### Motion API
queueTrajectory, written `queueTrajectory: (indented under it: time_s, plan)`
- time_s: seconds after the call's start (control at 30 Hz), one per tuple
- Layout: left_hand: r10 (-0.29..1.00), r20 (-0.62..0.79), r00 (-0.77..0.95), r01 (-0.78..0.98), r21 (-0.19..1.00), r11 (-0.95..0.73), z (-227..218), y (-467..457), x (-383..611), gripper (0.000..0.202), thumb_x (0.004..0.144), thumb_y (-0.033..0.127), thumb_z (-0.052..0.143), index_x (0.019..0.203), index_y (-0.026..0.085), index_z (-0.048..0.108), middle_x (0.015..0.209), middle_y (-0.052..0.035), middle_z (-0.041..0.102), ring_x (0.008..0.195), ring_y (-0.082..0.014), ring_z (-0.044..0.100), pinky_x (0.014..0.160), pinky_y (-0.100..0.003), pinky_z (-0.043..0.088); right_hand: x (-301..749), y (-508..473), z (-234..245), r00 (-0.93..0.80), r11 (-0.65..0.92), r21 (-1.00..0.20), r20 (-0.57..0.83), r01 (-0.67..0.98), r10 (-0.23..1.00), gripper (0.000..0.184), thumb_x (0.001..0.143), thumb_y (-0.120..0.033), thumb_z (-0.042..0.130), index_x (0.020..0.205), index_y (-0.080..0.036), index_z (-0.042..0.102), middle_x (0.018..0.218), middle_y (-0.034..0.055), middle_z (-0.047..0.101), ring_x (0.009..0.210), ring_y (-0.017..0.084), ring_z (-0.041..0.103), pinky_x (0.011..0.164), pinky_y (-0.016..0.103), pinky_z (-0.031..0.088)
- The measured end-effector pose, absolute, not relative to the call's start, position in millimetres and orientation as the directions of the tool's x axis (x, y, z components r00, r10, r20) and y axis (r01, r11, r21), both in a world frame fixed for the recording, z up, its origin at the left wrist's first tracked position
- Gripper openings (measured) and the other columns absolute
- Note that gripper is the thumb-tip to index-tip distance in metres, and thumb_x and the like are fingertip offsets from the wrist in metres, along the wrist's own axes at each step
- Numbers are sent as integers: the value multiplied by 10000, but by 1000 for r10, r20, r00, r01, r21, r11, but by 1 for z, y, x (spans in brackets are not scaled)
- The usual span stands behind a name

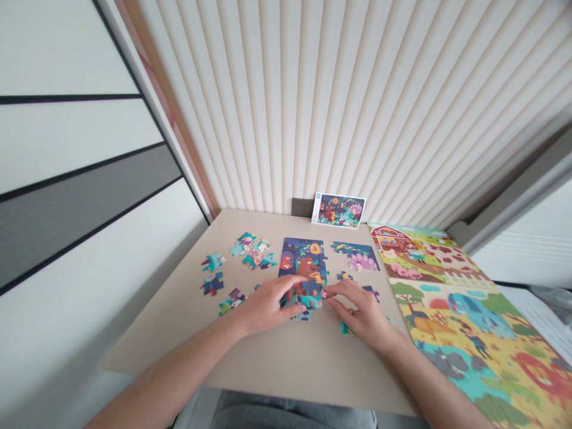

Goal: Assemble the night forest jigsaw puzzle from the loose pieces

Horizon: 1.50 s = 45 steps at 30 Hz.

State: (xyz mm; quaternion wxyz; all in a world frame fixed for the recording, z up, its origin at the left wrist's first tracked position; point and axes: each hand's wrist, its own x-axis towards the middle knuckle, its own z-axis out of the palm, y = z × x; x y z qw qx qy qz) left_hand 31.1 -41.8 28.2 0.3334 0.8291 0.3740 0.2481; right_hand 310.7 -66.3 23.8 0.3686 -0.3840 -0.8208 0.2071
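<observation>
A partly assembled jigsaw puzzle [302,253] with a brown bear and a dark blue background lies on the table between my hands. My left hand [267,302] is at its lower left, thumb and index finger apart beside the bottom pieces. My right hand [361,311] pinches at the right edge of a dark blue puzzle piece [313,289] at the lower part of the puzzle. The exact finger contact is small and partly hidden. Below that piece are joined teal pieces [304,314]. A few loose pieces show partly from under my right hand.
Loose puzzle pieces [259,255] lie at left, and a joined peacock section [357,256] at right. A picture card [339,211] leans against the ribbed wall near a socket [302,207]. A farm puzzle [424,253] and an animal puzzle [480,339] lie along the right side.
</observation>
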Motion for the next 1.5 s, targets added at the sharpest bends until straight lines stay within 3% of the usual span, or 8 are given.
queueTrajectory:
  time_s: [0.1,0.23,0.4,0.53,0.7,1.07,1.27,1.5]
  plan:
    - [801,169,575,462,741,-488,29,-42,32,497,936,441,678,1382,258,560,1155,-55,705,957,-209,665,914,-332,518,311,-66,21,-439,611,-615,429,498,789,349,987,-350,653,1327,-273,642,1240,120,687,1140,267,666,980,427,571]
    - [784,194,590,449,728,-518,27,-43,35,498,929,458,695,1366,256,568,1248,-66,690,1052,-228,665,973,-349,508,307,-67,16,-491,643,-542,417,541,765,589,936,-411,725,1480,-282,536,1387,148,602,1264,296,604,1038,466,548]
    - [779,213,590,460,704,-541,22,-46,40,526,942,441,681,1418,271,537,1205,-56,697,1034,-216,667,977,-349,513,309,-61,17,-535,711,-419,470,565,702,526,957,-385,701,1452,-272,563,1310,147,671,1179,300,649,1032,520,527]
    - [815,257,520,505,677,-536,18,-43,39,538,997,426,590,1498,270,470,1105,-51,705,1008,-208,664,981,-361,508,337,-35,17,-412,611,-367,491,702,767,434,973,-387,675,1388,-272,621,1292,121,698,1188,306,646,1033,526,512]
    - [786,272,555,515,630,-582,19,-39,35,283,1050,349,479,1233,249,670,1110,-59,715,1066,-202,668,988,-328,494,384,6,-3,-230,448,-363,507,817,831,429,940,-456,697,1316,-250,675,1219,107,744,1142,321,669,1009,539,514]
    - [739,308,599,549,515,-659,18,-39,35,257,1051,313,483,1163,235,701,1091,-57,729,1028,-208,674,945,-336,499,396,22,-19,-284,449,-368,422,815,861,398,961,-472,650,1271,-229,706,1211,107,749,1152,283,674,1007,491,521]
    - [721,323,613,541,492,-682,16,-40,35,251,1054,298,486,1155,227,705,1082,-49,731,1009,-202,675,938,-346,497,388,20,-17,-327,471,-309,417,826,848,290,1008,-441,586,1154,-270,770,1219,81,758,1163,280,669,1038,516,491]
    - [699,349,624,532,465,-708,16,-40,36,222,1047,272,503,1109,232,712,1045,-40,739,985,-197,679,912,-338,497,381,18,-15,-336,435,-200,388,878,858,265,1024,-414,571,1175,-321,768,1251,37,754,1202,294,650,1060,499,451]
